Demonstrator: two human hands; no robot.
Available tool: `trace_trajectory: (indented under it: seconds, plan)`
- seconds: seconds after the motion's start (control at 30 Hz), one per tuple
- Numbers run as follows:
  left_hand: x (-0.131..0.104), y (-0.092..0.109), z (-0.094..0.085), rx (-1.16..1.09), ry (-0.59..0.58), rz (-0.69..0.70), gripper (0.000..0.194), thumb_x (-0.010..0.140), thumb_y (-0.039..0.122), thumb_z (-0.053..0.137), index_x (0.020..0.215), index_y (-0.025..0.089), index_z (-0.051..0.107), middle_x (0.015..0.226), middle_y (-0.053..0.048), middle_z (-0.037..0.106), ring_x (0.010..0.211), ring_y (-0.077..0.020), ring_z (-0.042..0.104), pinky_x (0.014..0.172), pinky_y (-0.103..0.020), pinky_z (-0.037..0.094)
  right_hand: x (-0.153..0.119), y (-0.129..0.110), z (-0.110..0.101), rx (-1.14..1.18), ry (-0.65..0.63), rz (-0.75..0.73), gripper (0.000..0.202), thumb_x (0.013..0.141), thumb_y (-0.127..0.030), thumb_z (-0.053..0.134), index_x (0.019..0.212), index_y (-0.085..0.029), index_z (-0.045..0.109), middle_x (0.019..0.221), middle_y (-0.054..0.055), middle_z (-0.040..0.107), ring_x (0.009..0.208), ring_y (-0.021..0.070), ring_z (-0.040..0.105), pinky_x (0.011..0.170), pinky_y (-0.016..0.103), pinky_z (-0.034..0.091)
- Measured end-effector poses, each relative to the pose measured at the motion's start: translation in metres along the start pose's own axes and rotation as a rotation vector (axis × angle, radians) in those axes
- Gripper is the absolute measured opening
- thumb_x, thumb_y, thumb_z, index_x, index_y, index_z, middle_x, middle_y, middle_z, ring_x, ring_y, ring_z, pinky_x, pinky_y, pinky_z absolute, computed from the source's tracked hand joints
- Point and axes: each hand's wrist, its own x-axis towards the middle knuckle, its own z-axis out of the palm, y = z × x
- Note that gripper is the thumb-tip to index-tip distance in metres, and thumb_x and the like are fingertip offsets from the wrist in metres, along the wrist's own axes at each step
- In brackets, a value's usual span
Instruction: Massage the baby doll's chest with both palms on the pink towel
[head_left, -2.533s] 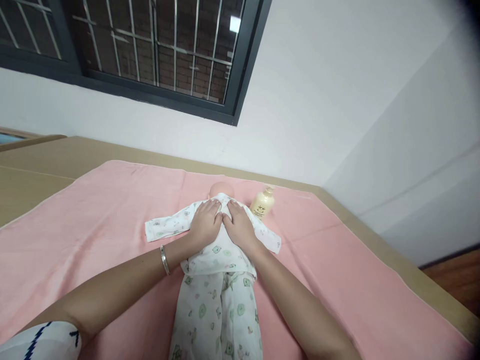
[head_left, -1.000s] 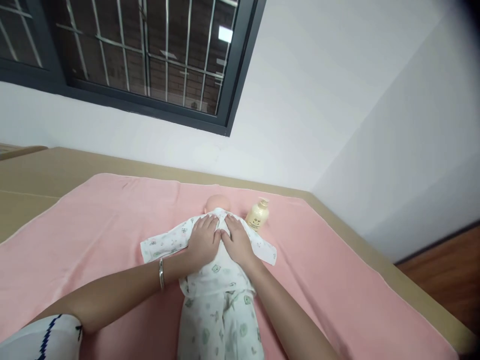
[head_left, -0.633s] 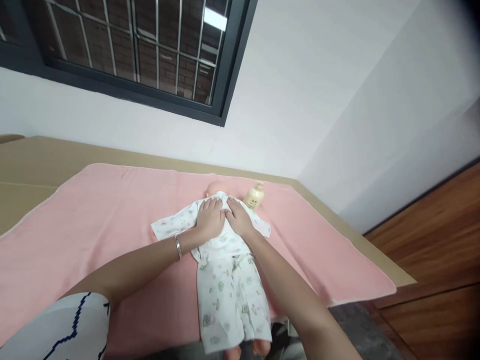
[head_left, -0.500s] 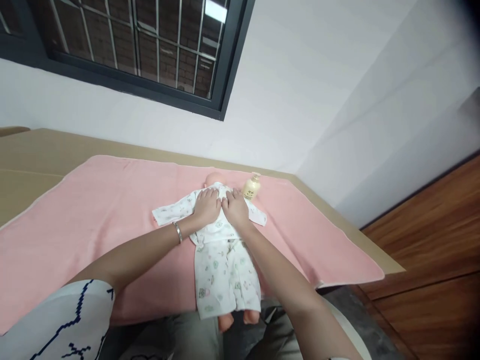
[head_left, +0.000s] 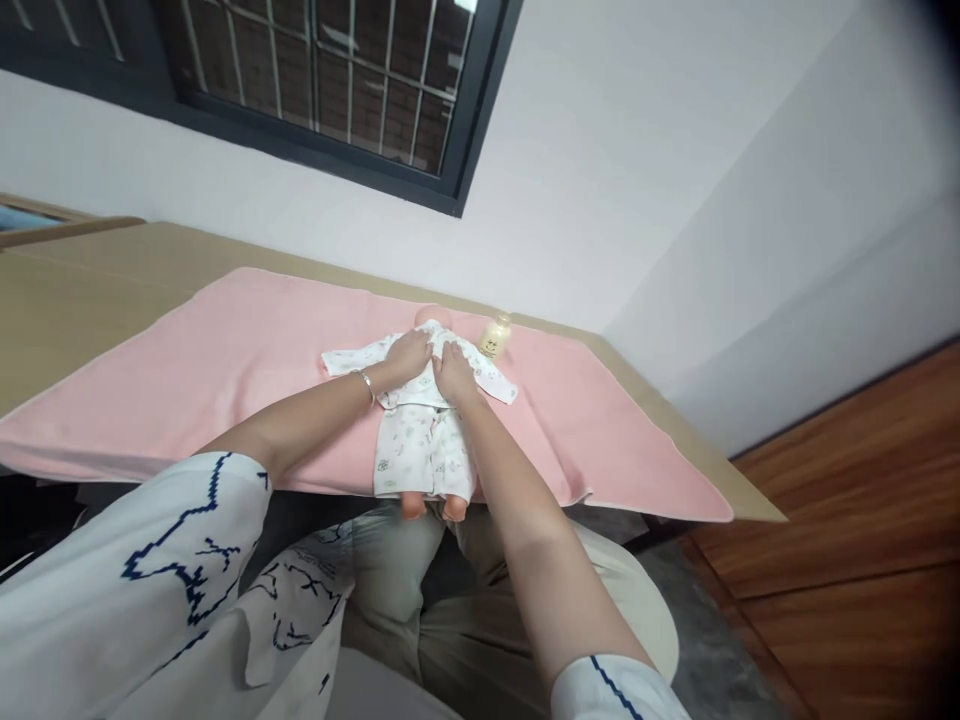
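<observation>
A doll in a white printed shirt and matching trousers lies on a pink blanket, its feet toward me. My left hand, with a silver bracelet at the wrist, lies on the chest of the shirt, open. Beside it my right hand rests on the shirt's other side, open too, its thumb close to the left one. Most of the palms and some fingertips are hidden from this angle. A pale yellow bottle stands by the doll's shoulder, right of my right hand.
The pink blanket covers much of a tan table set against a white wall. A dark-framed window is above. Wooden panelling stands at the right, and my lap is below the table's front edge.
My view has shifted, so table and doll appear higher and smaller. Both hands remain on the doll's chest. The sleeve on the right shows more fully.
</observation>
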Motion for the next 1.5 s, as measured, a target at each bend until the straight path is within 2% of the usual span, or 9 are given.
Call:
trace_trajectory:
  seconds: [0.27, 0.6, 0.87, 0.97, 1.03, 1.1, 1.2, 1.33, 1.5]
  plan:
    - [-0.005, 0.011, -0.01, 0.07, -0.038, 0.001, 0.038, 0.1, 0.022, 0.031, 0.129, 0.007, 0.051, 0.136, -0.019, 0.056, 0.13, -0.026, 0.047, 0.108, -0.038, 0.036, -0.007, -0.006, 0.007, 0.012, 0.088, 0.015, 0.055, 0.102, -0.032, 0.029, 0.149, -0.005, 0.027, 0.157, 0.023, 0.026, 0.147, 0.0314, 0.021, 0.115, 0.053, 0.023]
    - [0.006, 0.008, 0.006, 0.171, -0.02, -0.008, 0.043, 0.1, 0.023, 0.029, 0.137, 0.006, 0.044, 0.144, -0.019, 0.049, 0.135, -0.0301, 0.042, 0.108, -0.043, 0.037, -0.003, 0.002, 0.016, 0.054, 0.156, 0.014, 0.056, 0.1, -0.028, 0.033, 0.149, -0.002, 0.029, 0.156, 0.025, 0.025, 0.147, 0.0326, 0.021, 0.117, 0.051, 0.021]
    - [0.015, 0.002, 0.004, 0.181, 0.043, 0.153, 0.038, 0.097, 0.025, 0.037, 0.127, 0.012, 0.055, 0.12, -0.015, 0.065, 0.111, -0.031, 0.058, 0.107, -0.055, 0.033, -0.006, 0.015, -0.003, 0.051, 0.123, -0.033, 0.054, 0.099, -0.035, 0.031, 0.145, -0.007, 0.04, 0.149, 0.019, 0.043, 0.142, 0.0307, 0.034, 0.114, 0.048, 0.029]
    - [0.019, -0.008, 0.003, 0.154, 0.064, 0.256, 0.038, 0.096, 0.03, 0.039, 0.126, 0.013, 0.055, 0.115, -0.014, 0.066, 0.106, -0.0305, 0.059, 0.105, -0.053, 0.035, 0.004, 0.015, -0.022, -0.052, 0.136, -0.035, 0.042, 0.096, -0.032, 0.036, 0.127, -0.016, 0.059, 0.126, 0.017, 0.064, 0.122, 0.0312, 0.055, 0.101, 0.044, 0.041]
    - [0.023, -0.013, 0.0, 0.134, 0.052, 0.308, 0.04, 0.096, 0.033, 0.04, 0.126, 0.011, 0.056, 0.113, -0.015, 0.066, 0.103, -0.0316, 0.059, 0.1, -0.052, 0.039, 0.017, 0.014, -0.037, -0.133, 0.093, 0.034, 0.03, 0.094, -0.03, 0.039, 0.096, -0.024, 0.068, 0.089, 0.01, 0.072, 0.087, 0.026, 0.066, 0.076, 0.036, 0.046]
    - [0.027, -0.015, -0.004, 0.108, 0.018, 0.343, 0.041, 0.095, 0.034, 0.04, 0.124, 0.011, 0.057, 0.11, -0.016, 0.066, 0.099, -0.0317, 0.059, 0.093, -0.051, 0.044, 0.033, 0.014, -0.051, -0.186, 0.027, 0.116, 0.032, 0.093, -0.031, 0.041, 0.07, -0.025, 0.062, 0.067, 0.006, 0.067, 0.061, 0.0202, 0.059, 0.056, 0.031, 0.035]
    - [0.032, -0.016, -0.009, 0.072, -0.036, 0.369, 0.039, 0.095, 0.035, 0.041, 0.121, 0.012, 0.059, 0.108, -0.016, 0.065, 0.096, -0.0315, 0.06, 0.086, -0.049, 0.047, 0.051, 0.015, -0.061, -0.145, 0.037, 0.144, 0.034, 0.092, -0.029, 0.043, 0.061, -0.024, 0.055, 0.06, 0.003, 0.062, 0.051, 0.0161, 0.05, 0.05, 0.029, 0.024]
    - [0.034, -0.017, -0.01, 0.055, -0.05, 0.402, 0.038, 0.095, 0.034, 0.04, 0.12, 0.011, 0.059, 0.105, -0.017, 0.065, 0.096, -0.0319, 0.06, 0.085, -0.049, 0.048, 0.055, 0.014, -0.049, -0.026, 0.085, 0.078, 0.029, 0.09, -0.023, 0.04, 0.07, -0.025, 0.061, 0.071, 0.004, 0.065, 0.064, 0.0182, 0.058, 0.056, 0.028, 0.036]
    - [0.033, -0.017, -0.005, 0.019, -0.01, 0.421, 0.029, 0.095, 0.03, 0.041, 0.105, 0.015, 0.063, 0.096, -0.014, 0.066, 0.093, -0.0302, 0.06, 0.084, -0.048, 0.05, 0.045, 0.023, -0.029, 0.113, 0.19, -0.083, 0.037, 0.091, -0.022, 0.037, 0.112, -0.022, 0.067, 0.122, 0.01, 0.065, 0.118, 0.0254, 0.057, 0.099, 0.04, 0.046]
